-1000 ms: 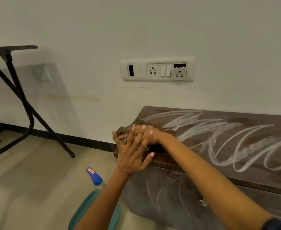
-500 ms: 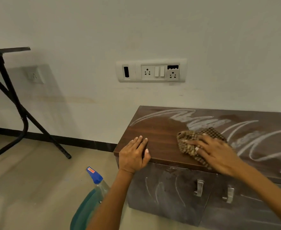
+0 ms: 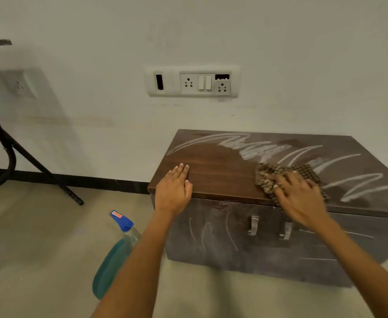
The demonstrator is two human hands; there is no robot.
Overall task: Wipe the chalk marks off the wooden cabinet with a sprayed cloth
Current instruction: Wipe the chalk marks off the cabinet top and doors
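Observation:
A low dark wooden cabinet (image 3: 216, 177) stands against the wall. White chalk marks (image 3: 264, 150) scrawl over the back and right of its top, and fainter ones streak its front. The left front part of the top shows clean wood. My right hand (image 3: 298, 198) presses a brown checked cloth (image 3: 303, 172) flat on the top near the front edge. My left hand (image 3: 173, 191) lies flat, fingers together, on the cabinet's front left corner and holds nothing.
A spray bottle (image 3: 117, 251) with a blue nozzle and teal liquid stands on the floor left of the cabinet, partly behind my left forearm. A black table leg (image 3: 39, 166) slants to the floor at far left. A socket panel (image 3: 193, 82) is on the wall.
My right hand has swept the cloth from the cabinet's left corner rightward, leaving clean wood behind. My left hand dropped flat onto the left corner and stayed there.

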